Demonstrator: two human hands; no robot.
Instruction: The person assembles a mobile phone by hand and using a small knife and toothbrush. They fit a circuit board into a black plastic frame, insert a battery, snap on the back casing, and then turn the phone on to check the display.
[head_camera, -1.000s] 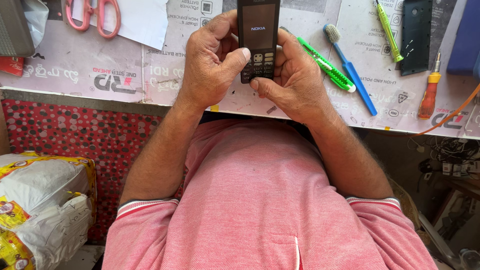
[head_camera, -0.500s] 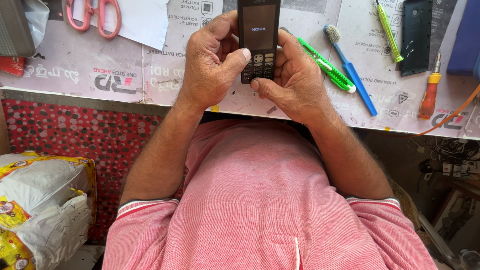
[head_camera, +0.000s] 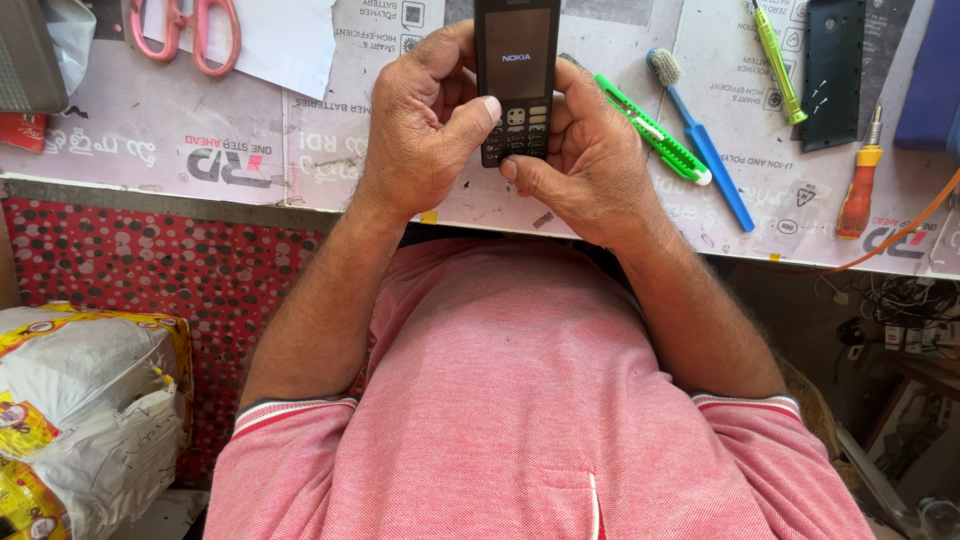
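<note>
Both hands are wrapped around a black bar-shaped keypad phone (head_camera: 517, 80), held upright over the paper-covered desk (head_camera: 200, 150). By the left hand (head_camera: 425, 125) its left edge is gripped, thumb pressed on the keypad; by the right hand (head_camera: 590, 160) its right edge is cupped. A green plastic utility knife (head_camera: 655, 135) lies just beside the right hand, a blue-handled brush (head_camera: 700, 140) next to it.

Both arms are bent and stretched forward. The left hand (head_camera: 425, 125) and right hand (head_camera: 590, 160) are curled close together, thumbs pressed inward, fingers wrapped round.
</note>
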